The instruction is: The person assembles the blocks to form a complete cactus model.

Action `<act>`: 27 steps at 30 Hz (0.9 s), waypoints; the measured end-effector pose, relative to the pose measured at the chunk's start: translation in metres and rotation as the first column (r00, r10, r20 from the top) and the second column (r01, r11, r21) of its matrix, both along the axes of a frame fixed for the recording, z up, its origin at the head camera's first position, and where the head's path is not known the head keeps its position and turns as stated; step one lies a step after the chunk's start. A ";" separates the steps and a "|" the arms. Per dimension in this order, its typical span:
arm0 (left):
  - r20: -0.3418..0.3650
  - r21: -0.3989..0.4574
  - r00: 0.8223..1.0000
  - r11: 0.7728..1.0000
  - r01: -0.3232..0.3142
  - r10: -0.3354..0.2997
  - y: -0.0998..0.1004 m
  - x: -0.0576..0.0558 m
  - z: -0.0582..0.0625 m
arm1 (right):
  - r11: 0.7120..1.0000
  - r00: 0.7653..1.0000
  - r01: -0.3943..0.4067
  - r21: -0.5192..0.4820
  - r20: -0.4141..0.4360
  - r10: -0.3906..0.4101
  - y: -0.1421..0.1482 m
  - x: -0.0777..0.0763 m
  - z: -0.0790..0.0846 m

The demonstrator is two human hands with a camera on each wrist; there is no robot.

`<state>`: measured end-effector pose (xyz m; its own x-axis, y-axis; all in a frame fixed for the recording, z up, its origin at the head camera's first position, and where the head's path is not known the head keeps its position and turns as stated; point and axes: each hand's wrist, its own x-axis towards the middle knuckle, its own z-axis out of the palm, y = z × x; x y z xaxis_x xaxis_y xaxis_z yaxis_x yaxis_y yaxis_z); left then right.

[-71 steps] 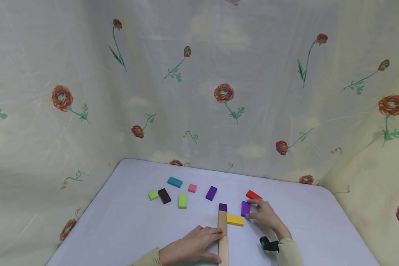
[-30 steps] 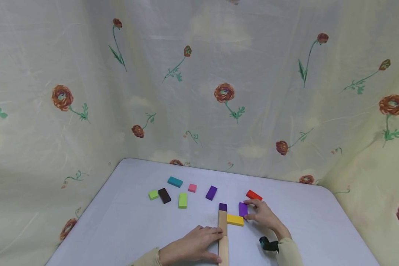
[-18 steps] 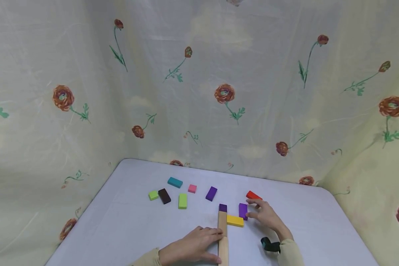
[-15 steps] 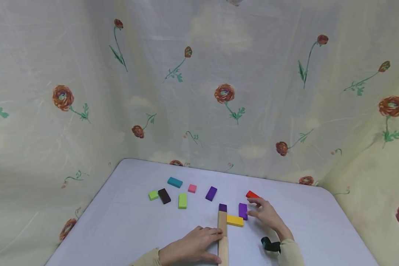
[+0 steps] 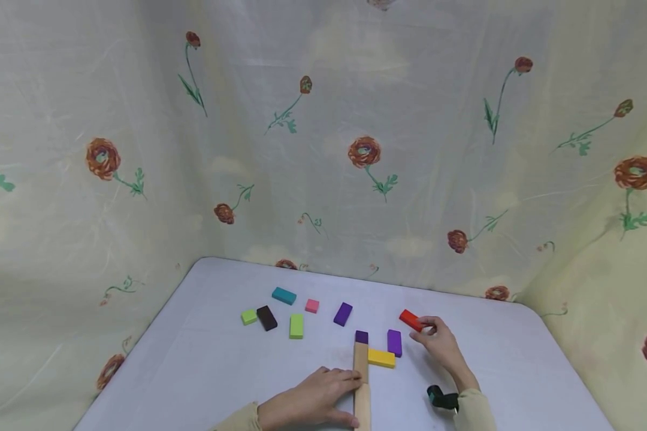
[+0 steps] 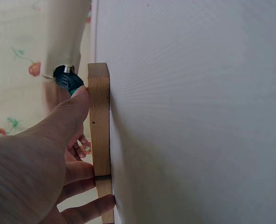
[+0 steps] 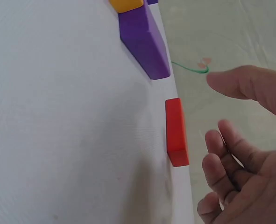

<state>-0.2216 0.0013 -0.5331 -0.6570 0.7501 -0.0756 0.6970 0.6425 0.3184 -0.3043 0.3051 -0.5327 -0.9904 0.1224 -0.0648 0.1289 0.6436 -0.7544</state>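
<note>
My left hand [image 5: 318, 398] rests against the left side of two plain wooden blocks [image 5: 362, 404] laid end to end. In the left wrist view, the thumb touches one block [image 6: 100, 126] and the fingertips reach the other. A dark purple block [image 5: 361, 337] continues the row at its far end. A yellow block [image 5: 381, 358] juts out to the right, and a purple block [image 5: 394, 343] stands by its far right corner. My right hand [image 5: 442, 347] is beside a red block [image 7: 176, 133], thumb and fingers apart; the right wrist view shows a gap between them and the block.
Loose blocks lie farther left: teal [image 5: 284, 296], pink [image 5: 311, 306], dark brown [image 5: 266, 318], a long lime one [image 5: 296, 326], a short lime one [image 5: 248, 316] and another purple one [image 5: 342, 313]. A flowered curtain [image 5: 323, 179] surrounds the white table [image 5: 194, 359].
The purple block slid left to the yellow block under my right hand's grip, and was let go. That hand has since moved right to the red block. My left hand has stayed still.
</note>
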 end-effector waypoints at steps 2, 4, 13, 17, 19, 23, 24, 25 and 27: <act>0.000 0.000 1.000 1.000 0.002 -0.002 0.000 0.000 0.000 | 1.000 1.000 0.021 -0.004 0.005 -0.021 0.001 0.001 0.000; 0.005 0.000 1.000 1.000 0.001 -0.001 -0.001 0.000 0.001 | 0.999 0.999 0.049 -0.011 0.016 -0.049 0.002 0.001 0.000; 0.028 0.002 0.999 1.000 -0.014 0.014 0.000 -0.001 0.000 | 0.986 0.983 0.166 0.020 0.071 -0.167 0.002 -0.005 -0.008; 0.036 -0.005 0.999 1.000 -0.023 0.023 0.001 -0.001 -0.001 | 0.976 0.971 0.219 0.014 0.093 -0.219 -0.003 -0.011 -0.006; 0.041 -0.009 0.999 1.000 -0.028 0.029 0.001 -0.001 -0.001 | 0.970 0.963 0.244 0.015 0.111 -0.244 -0.007 -0.014 -0.004; 0.043 -0.011 0.999 0.999 -0.032 0.033 0.001 0.000 0.000 | 0.958 0.947 0.283 0.039 0.150 -0.286 -0.013 -0.017 0.001; 0.041 -0.010 0.999 0.999 -0.031 0.032 0.001 0.000 0.000 | 0.955 0.943 0.291 0.056 0.154 -0.296 -0.014 -0.019 0.002; 0.038 -0.010 0.999 0.999 -0.030 0.031 0.001 0.000 0.000 | 0.953 0.940 0.296 0.066 0.158 -0.303 -0.015 -0.020 0.003; 0.029 -0.013 0.999 0.999 -0.029 0.030 0.001 0.000 0.000 | 0.943 0.929 0.319 0.095 0.165 -0.331 -0.019 -0.022 0.005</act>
<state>-0.2217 0.0027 -0.5326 -0.6760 0.7294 -0.1049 0.6682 0.6668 0.3301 -0.3266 0.2864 -0.5281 -0.8689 0.4459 -0.2151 0.4663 0.5910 -0.6582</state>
